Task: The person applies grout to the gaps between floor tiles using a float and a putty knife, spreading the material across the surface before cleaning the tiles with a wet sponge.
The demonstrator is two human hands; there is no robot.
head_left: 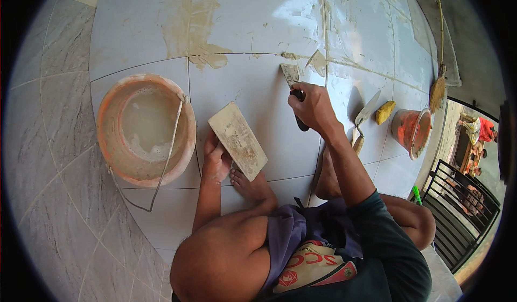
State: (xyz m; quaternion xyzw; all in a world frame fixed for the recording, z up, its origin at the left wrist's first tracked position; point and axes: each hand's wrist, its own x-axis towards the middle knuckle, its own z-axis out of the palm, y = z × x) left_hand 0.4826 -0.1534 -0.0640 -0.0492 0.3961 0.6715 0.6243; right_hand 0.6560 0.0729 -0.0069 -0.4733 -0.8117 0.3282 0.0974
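Observation:
My left hand (pixel 216 161) is closed at the underside of a flat, rectangular float (pixel 238 140), whose beige face is smeared with dried paste. The float is tilted above the tiles, and its grip is hidden. My right hand (pixel 316 107) wraps around the black handle of a putty knife (pixel 291 74). Its paste-coated blade is close to a joint between the white floor tiles (pixel 242 81); whether it touches cannot be made out. Small lumps of beige grout (pixel 289 56) lie along that joint just beyond the blade.
On my left stands a big orange bucket (pixel 188 135) of cloudy water, its wire handle hanging down. To the right lie a pointed trowel (pixel 368 109), a yellow sponge (pixel 385 112) and a smaller red bucket (pixel 404 129). Farther off are a broom (pixel 439 84), a black gate (pixel 458 216) and people outside.

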